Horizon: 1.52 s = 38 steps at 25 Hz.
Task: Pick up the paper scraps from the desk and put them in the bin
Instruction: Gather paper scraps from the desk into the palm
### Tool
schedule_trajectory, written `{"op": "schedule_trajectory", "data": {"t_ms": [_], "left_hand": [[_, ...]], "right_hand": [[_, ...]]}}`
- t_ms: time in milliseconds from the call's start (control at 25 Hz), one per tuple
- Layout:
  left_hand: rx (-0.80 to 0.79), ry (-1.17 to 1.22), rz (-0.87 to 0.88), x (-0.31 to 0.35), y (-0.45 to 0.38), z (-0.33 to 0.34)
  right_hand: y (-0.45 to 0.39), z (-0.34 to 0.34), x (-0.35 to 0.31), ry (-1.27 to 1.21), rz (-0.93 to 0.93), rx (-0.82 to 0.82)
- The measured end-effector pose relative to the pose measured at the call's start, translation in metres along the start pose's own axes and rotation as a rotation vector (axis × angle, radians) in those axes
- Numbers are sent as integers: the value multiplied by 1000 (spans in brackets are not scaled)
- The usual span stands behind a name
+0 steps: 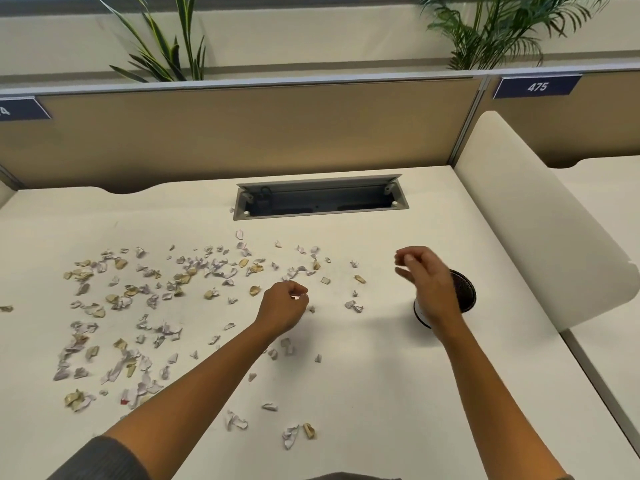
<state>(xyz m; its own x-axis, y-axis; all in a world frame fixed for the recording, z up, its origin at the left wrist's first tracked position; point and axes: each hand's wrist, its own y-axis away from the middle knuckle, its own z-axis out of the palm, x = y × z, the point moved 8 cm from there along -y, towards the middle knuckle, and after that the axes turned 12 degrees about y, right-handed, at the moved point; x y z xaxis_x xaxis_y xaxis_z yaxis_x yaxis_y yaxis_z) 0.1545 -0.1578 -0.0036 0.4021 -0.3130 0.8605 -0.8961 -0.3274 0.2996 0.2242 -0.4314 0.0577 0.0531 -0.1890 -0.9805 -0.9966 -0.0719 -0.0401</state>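
Several white and tan paper scraps [152,299] lie scattered over the white desk [381,393], densest at the left and middle. My left hand [282,308] hovers low over the desk's middle, fingers curled in a pinch with a small white scrap at the fingertips. My right hand [427,282] is raised to the right, blurred, fingers loosely bent and apart, nothing visible in it. Right behind that hand stands the small bin [464,292], a white cup with a black mesh inside, partly hidden by my wrist.
An open grey cable tray [320,199] is set into the desk at the back. A tan partition [242,133] closes the far side, with plants behind it. A white curved divider [540,220] bounds the right side, just past the bin.
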Motion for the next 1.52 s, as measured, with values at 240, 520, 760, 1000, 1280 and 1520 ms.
{"op": "schedule_trajectory", "data": {"t_ms": [240, 520, 760, 1000, 1280, 1520], "left_hand": [[-28, -231, 144, 17, -31, 11], [-138, -526, 153, 21, -57, 40], [-239, -633, 175, 7, -60, 58], [-204, -690, 310, 2, -53, 45], [-112, -809, 316, -8, -25, 33], [-96, -840, 310, -14, 0, 31]], "right_hand": [[7, 59, 53, 430, 101, -224], [-17, 79, 75, 683, 131, -384], [-37, 105, 72, 830, 42, -482], [-27, 113, 80, 1022, -51, -552], [22, 104, 88, 1065, -139, -532], [47, 101, 83, 1024, -128, -373]]}}
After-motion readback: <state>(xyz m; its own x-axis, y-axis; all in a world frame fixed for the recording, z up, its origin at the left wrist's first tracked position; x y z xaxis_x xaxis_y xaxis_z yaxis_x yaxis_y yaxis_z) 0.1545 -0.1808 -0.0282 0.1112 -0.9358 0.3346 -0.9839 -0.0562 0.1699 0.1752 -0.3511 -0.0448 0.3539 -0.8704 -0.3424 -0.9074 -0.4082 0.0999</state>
